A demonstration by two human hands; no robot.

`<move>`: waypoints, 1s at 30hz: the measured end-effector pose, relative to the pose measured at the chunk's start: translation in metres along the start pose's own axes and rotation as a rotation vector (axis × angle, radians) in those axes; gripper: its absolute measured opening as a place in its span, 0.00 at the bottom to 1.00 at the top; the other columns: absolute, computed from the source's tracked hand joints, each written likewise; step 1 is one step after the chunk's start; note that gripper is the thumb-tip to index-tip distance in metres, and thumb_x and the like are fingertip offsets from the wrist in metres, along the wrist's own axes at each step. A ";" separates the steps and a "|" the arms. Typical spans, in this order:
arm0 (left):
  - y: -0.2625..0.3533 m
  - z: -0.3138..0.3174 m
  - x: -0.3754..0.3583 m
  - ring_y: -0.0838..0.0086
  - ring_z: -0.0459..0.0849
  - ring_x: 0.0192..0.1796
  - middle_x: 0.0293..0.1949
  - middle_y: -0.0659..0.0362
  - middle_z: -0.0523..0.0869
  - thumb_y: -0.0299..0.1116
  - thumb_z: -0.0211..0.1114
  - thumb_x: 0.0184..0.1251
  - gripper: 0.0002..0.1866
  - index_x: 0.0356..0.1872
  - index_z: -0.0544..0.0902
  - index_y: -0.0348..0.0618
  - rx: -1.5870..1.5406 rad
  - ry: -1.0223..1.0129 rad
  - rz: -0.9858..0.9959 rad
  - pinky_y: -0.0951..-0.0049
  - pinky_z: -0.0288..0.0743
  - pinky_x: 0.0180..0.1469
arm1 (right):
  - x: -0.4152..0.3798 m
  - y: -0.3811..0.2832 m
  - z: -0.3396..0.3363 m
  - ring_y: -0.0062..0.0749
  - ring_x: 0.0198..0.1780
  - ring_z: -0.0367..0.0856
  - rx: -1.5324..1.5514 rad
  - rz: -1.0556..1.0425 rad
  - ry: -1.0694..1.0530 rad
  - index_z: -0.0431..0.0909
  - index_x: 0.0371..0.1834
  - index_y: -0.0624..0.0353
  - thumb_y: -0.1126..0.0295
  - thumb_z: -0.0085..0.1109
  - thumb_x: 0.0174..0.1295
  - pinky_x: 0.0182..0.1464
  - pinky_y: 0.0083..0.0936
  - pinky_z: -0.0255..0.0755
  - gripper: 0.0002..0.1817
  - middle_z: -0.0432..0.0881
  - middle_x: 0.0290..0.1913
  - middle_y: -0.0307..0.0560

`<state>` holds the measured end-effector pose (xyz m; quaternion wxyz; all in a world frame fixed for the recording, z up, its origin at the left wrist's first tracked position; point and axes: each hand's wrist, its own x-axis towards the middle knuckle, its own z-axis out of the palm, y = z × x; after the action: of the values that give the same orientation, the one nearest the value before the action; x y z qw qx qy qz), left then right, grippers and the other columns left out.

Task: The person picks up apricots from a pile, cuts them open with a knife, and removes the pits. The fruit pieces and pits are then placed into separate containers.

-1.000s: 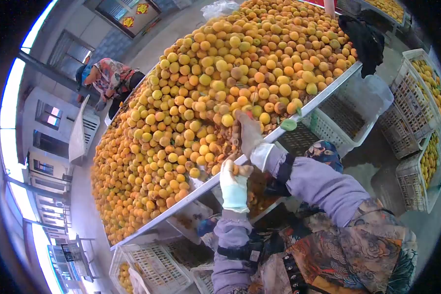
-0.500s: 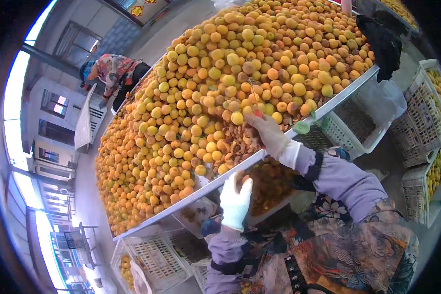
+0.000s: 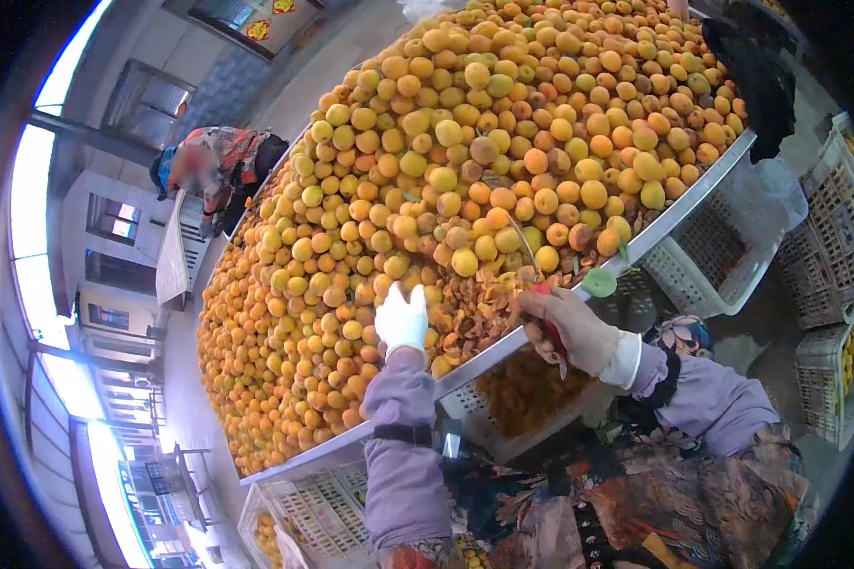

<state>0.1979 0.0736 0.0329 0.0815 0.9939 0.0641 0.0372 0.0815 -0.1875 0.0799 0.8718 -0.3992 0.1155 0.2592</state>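
My right hand (image 3: 579,334), in a pale glove, is closed round the red handle of a knife (image 3: 524,245). Its thin blade points up and away over the fruit. Under the blade, near the table's rim, lies a heap of torn brown-orange fruit pieces (image 3: 479,308). My left hand (image 3: 403,321), in a white glove, reaches onto the large pile of apricots (image 3: 351,247). The fingers of that hand are apart and touch the fruit. No fruit shows in its grip, though the palm side is hidden.
The metal table rim (image 3: 693,185) runs between me and the pile. Below it stands a crate of cut fruit (image 3: 517,394). White plastic crates (image 3: 702,266) stand at right and more at lower left. Another person (image 3: 223,166) bends beside the pile's far left. A black bag (image 3: 754,76) hangs at upper right.
My left hand has moved from below the rim up onto the apricots, and the brownish thing in its fingers no longer shows. My right hand has drawn back towards me with the knife.
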 end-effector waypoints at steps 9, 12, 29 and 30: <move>0.028 0.010 0.014 0.56 0.79 0.51 0.47 0.46 0.82 0.54 0.63 0.51 0.31 0.50 0.77 0.40 -0.068 0.142 -0.373 0.62 0.71 0.53 | -0.011 -0.007 0.001 0.20 0.13 0.64 -0.050 0.045 0.011 0.73 0.32 0.59 0.59 0.48 0.65 0.15 0.18 0.58 0.14 0.68 0.16 0.37; 0.018 0.013 0.022 0.49 0.74 0.53 0.49 0.40 0.75 0.53 0.65 0.47 0.32 0.54 0.74 0.50 -0.166 0.077 -0.389 0.55 0.70 0.53 | -0.009 -0.002 0.005 0.20 0.13 0.65 -0.059 0.074 0.038 0.73 0.32 0.59 0.59 0.49 0.65 0.15 0.17 0.58 0.14 0.69 0.16 0.37; 0.029 -0.037 -0.080 0.71 0.72 0.57 0.55 0.54 0.72 0.21 0.61 0.54 0.28 0.59 0.66 0.34 -1.041 0.097 0.159 0.71 0.65 0.61 | -0.004 0.006 0.003 0.20 0.12 0.66 -0.057 0.059 -0.002 0.72 0.30 0.57 0.60 0.55 0.62 0.11 0.17 0.58 0.12 0.71 0.17 0.37; 0.036 -0.045 -0.092 0.70 0.71 0.58 0.55 0.53 0.72 0.21 0.61 0.54 0.28 0.59 0.65 0.34 -1.051 0.102 0.150 0.71 0.64 0.61 | -0.005 0.006 0.003 0.20 0.12 0.66 -0.061 0.063 -0.004 0.72 0.30 0.57 0.60 0.55 0.62 0.11 0.17 0.58 0.12 0.71 0.17 0.37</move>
<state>0.1072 0.0334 0.0775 0.5623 0.8178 -0.0307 0.1184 0.0745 -0.1838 0.0803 0.8510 -0.4210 0.1183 0.2909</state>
